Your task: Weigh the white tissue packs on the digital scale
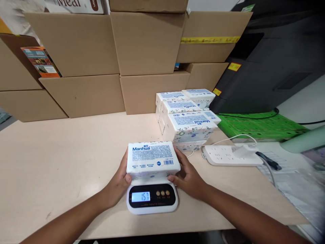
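A white Manhua tissue pack (151,158) lies on a small white digital scale (152,200) near the table's front edge. The scale's lit display reads 157. My left hand (119,183) grips the pack's left end and my right hand (187,174) grips its right end, fingers curled round the lower edge. Behind and to the right stands a stack of several more Manhua tissue packs (189,117).
Stacked cardboard boxes (147,44) line the back of the pale wooden table (63,159). A white power strip (228,155) with cables lies at the right, beside a green mat (259,125) and a black machine (274,64).
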Demonstrator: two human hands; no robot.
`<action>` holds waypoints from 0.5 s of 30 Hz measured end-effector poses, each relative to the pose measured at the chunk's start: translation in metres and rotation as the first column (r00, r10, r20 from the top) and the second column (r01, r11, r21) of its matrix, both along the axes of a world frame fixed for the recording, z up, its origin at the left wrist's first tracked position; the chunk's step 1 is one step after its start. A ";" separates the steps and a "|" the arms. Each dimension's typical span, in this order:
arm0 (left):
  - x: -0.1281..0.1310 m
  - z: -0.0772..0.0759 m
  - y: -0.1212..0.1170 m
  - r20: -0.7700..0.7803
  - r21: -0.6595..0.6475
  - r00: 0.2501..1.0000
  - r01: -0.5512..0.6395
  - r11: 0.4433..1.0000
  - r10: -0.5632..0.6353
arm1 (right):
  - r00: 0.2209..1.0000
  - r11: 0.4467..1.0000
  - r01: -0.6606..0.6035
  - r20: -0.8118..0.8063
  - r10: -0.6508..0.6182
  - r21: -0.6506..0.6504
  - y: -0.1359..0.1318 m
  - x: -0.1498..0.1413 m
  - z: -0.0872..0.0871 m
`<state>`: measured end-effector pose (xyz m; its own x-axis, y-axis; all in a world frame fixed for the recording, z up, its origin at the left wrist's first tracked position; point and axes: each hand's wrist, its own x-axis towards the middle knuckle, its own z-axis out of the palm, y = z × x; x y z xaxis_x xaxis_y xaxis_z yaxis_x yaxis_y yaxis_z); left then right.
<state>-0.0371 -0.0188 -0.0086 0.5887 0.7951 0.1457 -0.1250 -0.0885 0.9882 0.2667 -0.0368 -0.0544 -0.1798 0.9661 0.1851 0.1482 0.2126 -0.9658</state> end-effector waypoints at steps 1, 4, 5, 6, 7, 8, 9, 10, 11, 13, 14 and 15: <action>0.000 -0.001 0.000 0.012 -0.008 1.000 0.001 1.000 -0.001 | 1.000 1.000 0.003 0.008 -0.003 0.004 0.000 0.000 0.000; 0.002 -0.001 0.000 0.044 -0.053 0.999 0.007 0.999 -0.005 | 0.999 1.000 0.018 0.035 -0.018 0.012 -0.001 0.001 0.002; 0.002 0.000 -0.001 0.053 -0.064 0.999 0.009 0.998 -0.005 | 0.999 1.000 0.023 0.048 -0.023 0.012 -0.001 0.001 0.003; 0.003 0.000 -0.001 0.059 -0.071 0.998 0.010 0.997 -0.006 | 0.998 0.999 0.029 0.061 -0.030 0.014 -0.001 0.000 0.004; 0.004 0.000 -0.001 0.061 -0.075 0.998 0.009 0.997 -0.004 | 0.997 0.999 0.035 0.074 -0.036 0.015 -0.002 0.000 0.005; 0.005 0.001 -0.001 0.064 -0.074 0.998 0.004 0.997 0.000 | 0.996 0.999 0.039 0.085 -0.040 0.013 -0.002 0.000 0.006; 0.005 0.001 -0.001 0.066 -0.075 0.998 -0.002 0.997 0.007 | 0.995 0.999 0.044 0.093 -0.045 0.008 -0.002 0.000 0.007; 0.005 0.001 -0.001 0.069 -0.077 0.998 -0.006 0.997 0.011 | 0.994 0.999 0.050 0.095 -0.050 0.003 -0.002 0.000 0.008; 0.006 0.001 -0.001 0.071 -0.080 0.997 -0.005 0.997 0.011 | 0.994 0.999 0.053 0.094 -0.052 -0.004 -0.002 -0.001 0.008; 0.006 0.001 -0.001 0.077 -0.075 0.997 0.000 0.997 0.006 | 0.995 0.999 0.049 0.091 -0.047 -0.019 -0.003 -0.001 0.010; 0.006 0.001 -0.001 0.075 -0.073 0.997 0.004 0.997 0.002 | 0.995 0.999 0.045 0.091 -0.042 -0.025 -0.003 -0.001 0.010; 0.007 0.002 -0.001 0.075 -0.069 0.997 0.006 0.998 -0.001 | 0.995 0.999 0.041 0.094 -0.038 -0.029 -0.003 -0.001 0.010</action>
